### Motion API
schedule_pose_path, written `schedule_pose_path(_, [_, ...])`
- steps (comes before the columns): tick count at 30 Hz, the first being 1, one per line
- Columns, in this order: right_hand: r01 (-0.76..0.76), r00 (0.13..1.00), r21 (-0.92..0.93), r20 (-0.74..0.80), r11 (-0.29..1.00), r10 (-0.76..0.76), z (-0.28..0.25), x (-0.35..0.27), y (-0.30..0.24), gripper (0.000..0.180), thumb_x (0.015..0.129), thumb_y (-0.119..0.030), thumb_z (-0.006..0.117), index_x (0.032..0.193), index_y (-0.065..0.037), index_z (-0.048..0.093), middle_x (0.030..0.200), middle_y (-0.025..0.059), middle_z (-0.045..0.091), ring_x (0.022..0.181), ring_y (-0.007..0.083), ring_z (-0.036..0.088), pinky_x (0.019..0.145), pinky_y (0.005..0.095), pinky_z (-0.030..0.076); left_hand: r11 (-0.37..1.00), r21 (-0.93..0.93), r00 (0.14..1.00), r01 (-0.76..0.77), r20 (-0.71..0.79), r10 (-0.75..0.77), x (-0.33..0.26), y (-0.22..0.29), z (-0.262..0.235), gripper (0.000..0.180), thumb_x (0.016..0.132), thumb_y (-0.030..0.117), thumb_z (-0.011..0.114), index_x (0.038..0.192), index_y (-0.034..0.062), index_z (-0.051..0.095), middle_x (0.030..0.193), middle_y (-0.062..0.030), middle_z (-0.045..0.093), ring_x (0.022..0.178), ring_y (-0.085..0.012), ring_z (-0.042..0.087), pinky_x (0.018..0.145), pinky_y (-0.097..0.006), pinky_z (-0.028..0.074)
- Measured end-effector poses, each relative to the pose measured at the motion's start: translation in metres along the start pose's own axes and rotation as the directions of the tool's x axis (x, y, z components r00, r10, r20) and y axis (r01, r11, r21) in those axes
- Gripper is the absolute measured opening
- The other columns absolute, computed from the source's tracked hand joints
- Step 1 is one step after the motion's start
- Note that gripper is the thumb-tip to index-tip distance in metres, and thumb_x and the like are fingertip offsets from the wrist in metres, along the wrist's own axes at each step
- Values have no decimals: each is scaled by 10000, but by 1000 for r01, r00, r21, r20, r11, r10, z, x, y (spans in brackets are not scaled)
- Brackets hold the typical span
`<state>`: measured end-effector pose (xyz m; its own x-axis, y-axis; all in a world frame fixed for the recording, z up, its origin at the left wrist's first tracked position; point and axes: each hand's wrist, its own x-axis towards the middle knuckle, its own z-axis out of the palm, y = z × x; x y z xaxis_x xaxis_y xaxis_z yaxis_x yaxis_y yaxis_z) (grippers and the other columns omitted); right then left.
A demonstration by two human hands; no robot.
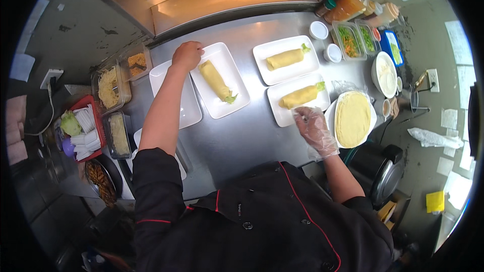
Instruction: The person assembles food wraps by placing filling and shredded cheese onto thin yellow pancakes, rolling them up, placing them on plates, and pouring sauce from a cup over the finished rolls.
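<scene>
My left hand (188,55), bare, is closed at the far left corner of a rectangular white plate (239,93). A pale yellow rolled wrap (215,79) with lettuce at one end lies on it. My forearm crosses a second white plate (188,113) with no food on its visible part. My right hand (315,130), in a clear plastic glove, has its fingers curled over the near edge of another white plate (276,113). That plate bears a rolled wrap (298,97); what the fingers pinch is hidden. Behind it, a similar plate (267,73) carries another wrap (285,60).
Round yellow flatbreads (353,119) sit on a white plate at right, near a white bowl (385,75). Tubs of chopped vegetables (349,41) and sauce bottles (346,8) stand at the back right. Shredded food (108,88) and a red basket (99,129) are at left.
</scene>
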<state>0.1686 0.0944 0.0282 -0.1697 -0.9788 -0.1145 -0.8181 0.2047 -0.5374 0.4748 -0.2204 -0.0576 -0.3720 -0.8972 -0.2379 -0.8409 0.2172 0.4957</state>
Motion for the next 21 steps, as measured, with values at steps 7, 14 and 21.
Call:
schedule_pose_path(7, [-271, 892, 268, 431, 924, 137, 45, -37, -6, 445, 939, -406, 603, 1052, 16, 689, 915, 178, 727, 837, 360, 694, 787, 415, 546, 997, 55, 998, -47, 35, 45, -33, 27, 15, 141, 879, 174, 672, 891, 44, 723, 909, -206, 691, 884, -390, 659, 793, -461, 510])
schedule_pose_path(14, [-663, 713, 709, 500, 241, 492, 45, -53, 73, 344, 973, -343, 583, 965, 0, 603, 793, 120, 676, 634, 191, 646, 513, 302, 495, 965, 259, 994, 34, 88, -58, -122, 56, 38, 142, 875, 184, 656, 884, 49, 699, 935, -194, 702, 929, -395, 665, 825, -492, 521])
schedule_pose_path(21, [-545, 689, 838, 454, -9, 565, 57, -8, 86, 206, 971, -92, 532, 1025, 107, 541, 883, 226, 672, 720, 297, 706, 629, 368, 611, 971, 94, 971, 220, 74, -227, -234, 46, 69, 211, 849, 214, 698, 876, 5, 676, 850, -200, 691, 831, -377, 671, 738, -461, 513])
